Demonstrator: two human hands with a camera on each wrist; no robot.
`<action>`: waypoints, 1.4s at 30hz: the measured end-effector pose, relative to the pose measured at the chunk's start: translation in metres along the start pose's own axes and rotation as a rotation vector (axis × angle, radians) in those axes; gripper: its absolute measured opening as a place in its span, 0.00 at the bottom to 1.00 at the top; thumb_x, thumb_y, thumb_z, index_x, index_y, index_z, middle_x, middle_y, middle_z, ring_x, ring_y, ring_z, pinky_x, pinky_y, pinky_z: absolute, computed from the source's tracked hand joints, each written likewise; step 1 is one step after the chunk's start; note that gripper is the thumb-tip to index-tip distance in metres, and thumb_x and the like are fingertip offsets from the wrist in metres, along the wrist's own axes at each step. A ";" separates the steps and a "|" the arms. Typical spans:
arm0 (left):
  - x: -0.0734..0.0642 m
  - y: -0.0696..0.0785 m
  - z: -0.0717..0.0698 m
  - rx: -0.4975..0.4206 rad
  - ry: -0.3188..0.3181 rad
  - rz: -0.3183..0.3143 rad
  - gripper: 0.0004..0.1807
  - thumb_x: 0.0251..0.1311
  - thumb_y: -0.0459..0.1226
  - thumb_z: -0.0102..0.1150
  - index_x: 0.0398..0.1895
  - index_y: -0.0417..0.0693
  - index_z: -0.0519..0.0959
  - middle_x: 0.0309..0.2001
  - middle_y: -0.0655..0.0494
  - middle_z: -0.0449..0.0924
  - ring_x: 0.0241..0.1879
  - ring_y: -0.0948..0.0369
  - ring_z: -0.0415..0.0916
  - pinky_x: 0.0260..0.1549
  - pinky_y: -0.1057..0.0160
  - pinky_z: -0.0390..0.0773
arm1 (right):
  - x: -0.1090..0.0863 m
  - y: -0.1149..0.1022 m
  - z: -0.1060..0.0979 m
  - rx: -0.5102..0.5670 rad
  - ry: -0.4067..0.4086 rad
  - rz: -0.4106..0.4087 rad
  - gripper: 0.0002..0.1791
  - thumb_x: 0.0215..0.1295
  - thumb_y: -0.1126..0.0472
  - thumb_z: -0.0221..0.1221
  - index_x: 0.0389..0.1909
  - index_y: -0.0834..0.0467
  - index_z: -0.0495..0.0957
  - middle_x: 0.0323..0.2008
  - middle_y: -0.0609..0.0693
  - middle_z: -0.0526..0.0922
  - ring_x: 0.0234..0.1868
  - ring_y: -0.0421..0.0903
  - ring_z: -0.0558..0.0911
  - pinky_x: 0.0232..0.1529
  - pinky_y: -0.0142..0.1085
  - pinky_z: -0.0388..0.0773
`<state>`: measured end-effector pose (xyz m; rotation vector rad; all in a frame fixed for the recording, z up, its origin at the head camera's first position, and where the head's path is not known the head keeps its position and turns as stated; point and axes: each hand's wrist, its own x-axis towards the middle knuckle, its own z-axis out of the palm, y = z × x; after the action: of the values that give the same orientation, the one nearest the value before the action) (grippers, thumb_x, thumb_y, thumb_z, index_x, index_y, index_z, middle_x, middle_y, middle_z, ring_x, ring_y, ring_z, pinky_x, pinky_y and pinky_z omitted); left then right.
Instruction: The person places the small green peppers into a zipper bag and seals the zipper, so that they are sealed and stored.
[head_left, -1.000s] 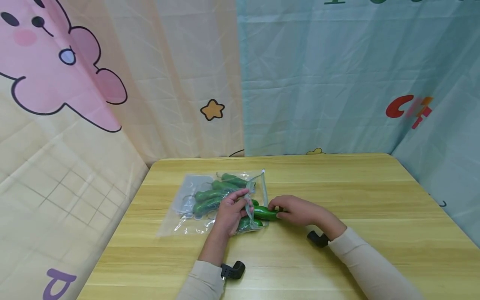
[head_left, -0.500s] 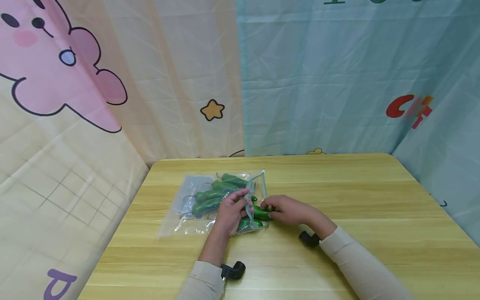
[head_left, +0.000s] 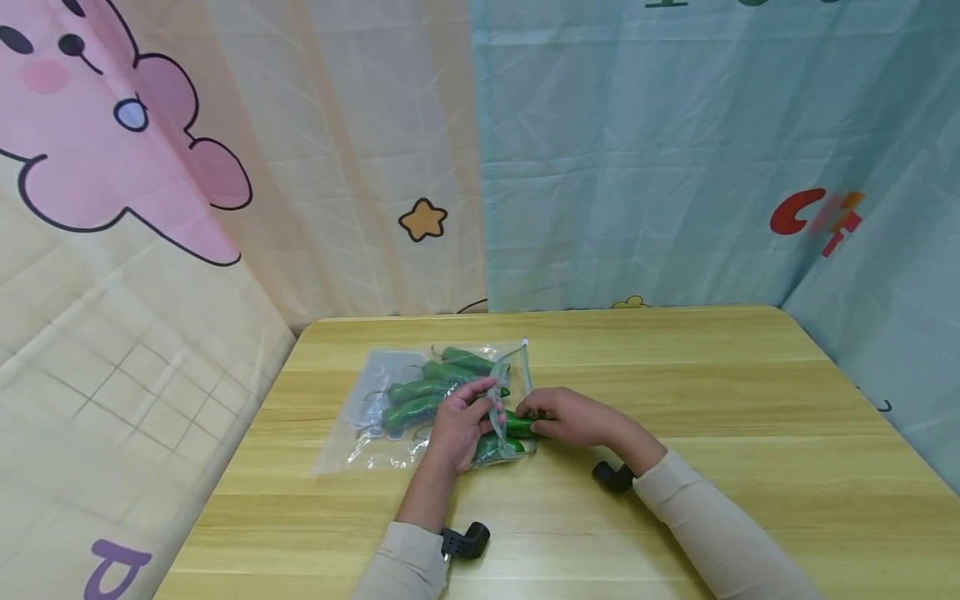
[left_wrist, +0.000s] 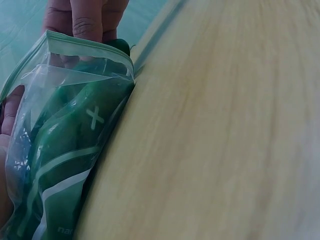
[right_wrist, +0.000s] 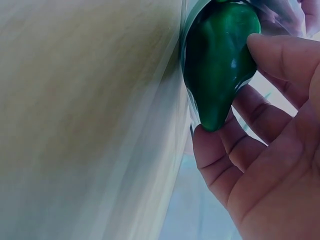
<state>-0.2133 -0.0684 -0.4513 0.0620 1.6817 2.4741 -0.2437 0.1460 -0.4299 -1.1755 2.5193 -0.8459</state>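
Observation:
A clear zip bag [head_left: 341, 446] lies flat at the middle left of the table, its mouth facing right. My left hand [head_left: 457, 421] pinches the upper edge of that mouth and lifts it, so the zip strip [left_wrist: 85, 47] gapes in the left wrist view. With curled fingers and thumb, my right hand [head_left: 577, 418] holds the end of a green pepper [head_left: 517, 425], most of which is inside the mouth. The right wrist view has a glossy green pepper [right_wrist: 220, 65] between thumb and fingers. Several other green peppers [head_left: 416, 389] lie inside the bag.
The wooden table [head_left: 675, 367] extends right of the bag and towards me. A printed curtain [head_left: 637, 167] stands behind the table and along both sides. Each wrist carries a black camera mount [head_left: 467, 542].
My right hand has moved left, pushing the pepper deeper into the bag's mouth. The left hand keeps its hold on the bag's edge.

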 end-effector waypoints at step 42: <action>-0.001 0.001 0.001 -0.006 0.005 0.001 0.21 0.67 0.24 0.49 0.63 0.29 0.71 0.58 0.33 0.66 0.37 0.60 0.77 0.36 0.65 0.84 | -0.011 0.018 -0.009 0.093 0.108 0.122 0.10 0.68 0.66 0.60 0.48 0.58 0.81 0.42 0.48 0.82 0.41 0.43 0.78 0.46 0.41 0.79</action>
<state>-0.2127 -0.0683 -0.4501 0.0565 1.6758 2.4823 -0.2518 0.1668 -0.4334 -0.9607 2.5753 -1.0073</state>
